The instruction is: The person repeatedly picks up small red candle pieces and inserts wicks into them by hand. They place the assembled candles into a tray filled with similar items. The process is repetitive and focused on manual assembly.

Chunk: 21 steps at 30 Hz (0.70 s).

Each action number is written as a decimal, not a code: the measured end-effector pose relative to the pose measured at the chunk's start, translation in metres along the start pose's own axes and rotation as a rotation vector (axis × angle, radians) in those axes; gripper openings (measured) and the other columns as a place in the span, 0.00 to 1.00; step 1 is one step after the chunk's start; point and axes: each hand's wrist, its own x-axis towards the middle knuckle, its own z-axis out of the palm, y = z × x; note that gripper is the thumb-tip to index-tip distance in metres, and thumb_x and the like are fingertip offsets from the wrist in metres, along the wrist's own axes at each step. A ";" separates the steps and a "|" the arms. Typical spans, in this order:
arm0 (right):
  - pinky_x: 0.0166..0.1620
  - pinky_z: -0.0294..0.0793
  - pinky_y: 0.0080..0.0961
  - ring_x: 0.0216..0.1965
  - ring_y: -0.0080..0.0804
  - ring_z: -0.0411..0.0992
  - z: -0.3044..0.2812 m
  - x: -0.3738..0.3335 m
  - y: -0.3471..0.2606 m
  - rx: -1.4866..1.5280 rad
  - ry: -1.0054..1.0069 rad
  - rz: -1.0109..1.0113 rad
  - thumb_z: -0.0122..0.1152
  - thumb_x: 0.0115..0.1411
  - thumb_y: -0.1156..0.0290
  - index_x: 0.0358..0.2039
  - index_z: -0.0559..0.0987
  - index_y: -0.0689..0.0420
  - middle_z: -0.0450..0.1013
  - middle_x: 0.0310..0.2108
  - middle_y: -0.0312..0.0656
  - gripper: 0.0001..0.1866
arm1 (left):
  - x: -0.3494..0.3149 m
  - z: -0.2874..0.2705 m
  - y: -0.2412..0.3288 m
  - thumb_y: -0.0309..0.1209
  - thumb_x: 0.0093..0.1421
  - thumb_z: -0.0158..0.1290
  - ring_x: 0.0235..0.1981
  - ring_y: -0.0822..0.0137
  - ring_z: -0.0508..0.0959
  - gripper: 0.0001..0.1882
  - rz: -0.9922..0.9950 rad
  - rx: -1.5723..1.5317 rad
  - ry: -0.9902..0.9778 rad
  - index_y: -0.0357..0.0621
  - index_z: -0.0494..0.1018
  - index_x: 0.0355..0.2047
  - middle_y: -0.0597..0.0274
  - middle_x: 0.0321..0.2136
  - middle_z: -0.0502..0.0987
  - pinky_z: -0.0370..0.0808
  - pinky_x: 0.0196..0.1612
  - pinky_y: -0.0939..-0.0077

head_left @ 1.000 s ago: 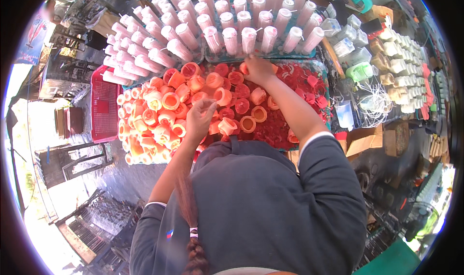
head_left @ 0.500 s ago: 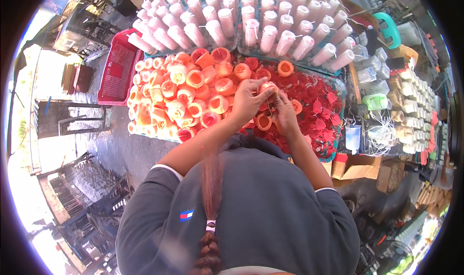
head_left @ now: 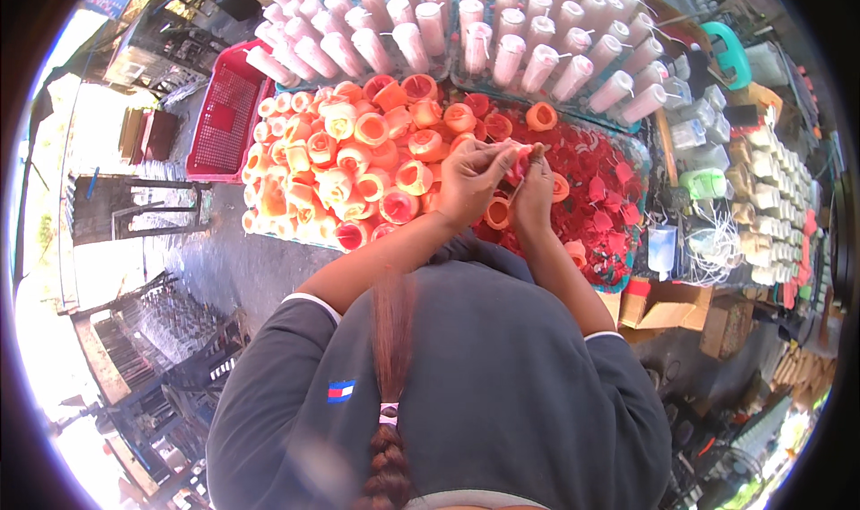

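Note:
Over the table, just right of the middle, my left hand pinches a small pinkish-red, wax-like flower piece between thumb and fingers. On its other side, my right hand grips the same piece with closed fingers. Much of it is hidden by the fingers. To the left of my hands lies a crowd of orange rose-shaped cups, some red inside. Red petal-like pieces are scattered to the right. A lone orange cup rests just beyond my hands, and another lies below them.
Rows of pale pink candles with white wicks stand upright at the back. A red plastic basket is at the left. Toward the right are a teal plastic handle-like piece, white wick strings and an open cardboard box.
Both hands have turned around the held piece and risen slightly. More of its pinkish-red surface shows between my fingers. The whole view has shifted a little.

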 end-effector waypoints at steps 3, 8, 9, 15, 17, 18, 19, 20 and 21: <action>0.31 0.66 0.14 0.29 0.13 0.64 0.007 -0.007 -0.011 -0.037 -0.077 0.114 0.38 0.67 0.55 0.42 0.74 0.59 0.69 0.31 0.30 0.21 | 0.006 -0.004 -0.008 0.32 0.58 0.55 0.34 0.80 0.70 0.11 -0.143 -0.010 0.054 0.38 0.78 0.37 0.66 0.31 0.75 0.67 0.35 0.86; 0.51 0.63 0.17 0.47 0.20 0.65 0.015 -0.013 -0.020 -0.098 -0.239 0.054 0.45 0.66 0.60 0.54 0.66 0.63 0.68 0.47 0.36 0.23 | 0.007 -0.009 -0.004 0.30 0.58 0.56 0.41 0.76 0.73 0.21 -0.348 -0.412 -0.058 0.33 0.68 0.50 0.61 0.43 0.74 0.70 0.44 0.83; 0.52 0.63 0.17 0.48 0.20 0.65 0.014 -0.010 -0.019 -0.109 -0.256 0.030 0.46 0.65 0.61 0.54 0.66 0.63 0.68 0.48 0.36 0.23 | 0.006 -0.013 -0.005 0.29 0.58 0.55 0.41 0.75 0.74 0.25 -0.349 -0.396 -0.114 0.34 0.64 0.54 0.61 0.45 0.73 0.71 0.45 0.81; 0.38 0.74 0.18 0.41 0.18 0.70 0.013 -0.008 -0.015 -0.058 -0.187 -0.039 0.50 0.64 0.64 0.57 0.64 0.62 0.72 0.44 0.36 0.24 | 0.010 -0.010 -0.006 0.28 0.61 0.51 0.42 0.76 0.74 0.20 -0.286 -0.429 -0.061 0.35 0.66 0.52 0.60 0.44 0.74 0.71 0.46 0.83; 0.37 0.74 0.18 0.39 0.18 0.71 0.013 -0.002 -0.019 0.023 -0.213 -0.073 0.50 0.64 0.64 0.57 0.63 0.61 0.72 0.43 0.35 0.24 | 0.014 -0.008 -0.001 0.28 0.62 0.49 0.42 0.77 0.73 0.18 -0.181 -0.369 -0.060 0.34 0.68 0.51 0.60 0.44 0.74 0.70 0.46 0.84; 0.37 0.75 0.18 0.38 0.19 0.71 0.014 0.001 -0.023 0.063 -0.227 -0.090 0.50 0.64 0.64 0.57 0.63 0.61 0.72 0.42 0.35 0.24 | 0.018 -0.005 0.004 0.28 0.62 0.48 0.42 0.77 0.73 0.17 -0.108 -0.339 -0.039 0.34 0.68 0.51 0.60 0.43 0.74 0.70 0.46 0.84; 0.38 0.73 0.19 0.34 0.19 0.71 0.024 0.000 -0.035 0.135 -0.219 -0.108 0.51 0.63 0.65 0.55 0.66 0.62 0.74 0.37 0.36 0.22 | 0.022 -0.004 0.009 0.28 0.63 0.48 0.39 0.79 0.73 0.16 -0.036 -0.240 -0.020 0.34 0.69 0.50 0.62 0.41 0.75 0.70 0.44 0.85; 0.38 0.72 0.21 0.33 0.21 0.71 0.026 0.003 -0.039 -0.088 -0.161 -0.269 0.51 0.63 0.65 0.53 0.68 0.62 0.74 0.36 0.38 0.20 | 0.027 -0.002 0.012 0.28 0.63 0.48 0.37 0.81 0.73 0.15 0.038 -0.143 0.000 0.33 0.69 0.48 0.63 0.38 0.76 0.70 0.41 0.86; 0.38 0.72 0.22 0.31 0.24 0.71 0.026 0.007 -0.042 -0.313 -0.101 -0.427 0.51 0.63 0.66 0.51 0.71 0.63 0.74 0.34 0.40 0.18 | 0.032 0.000 0.013 0.28 0.63 0.47 0.35 0.81 0.72 0.14 0.040 -0.162 0.006 0.34 0.70 0.46 0.64 0.36 0.75 0.70 0.39 0.87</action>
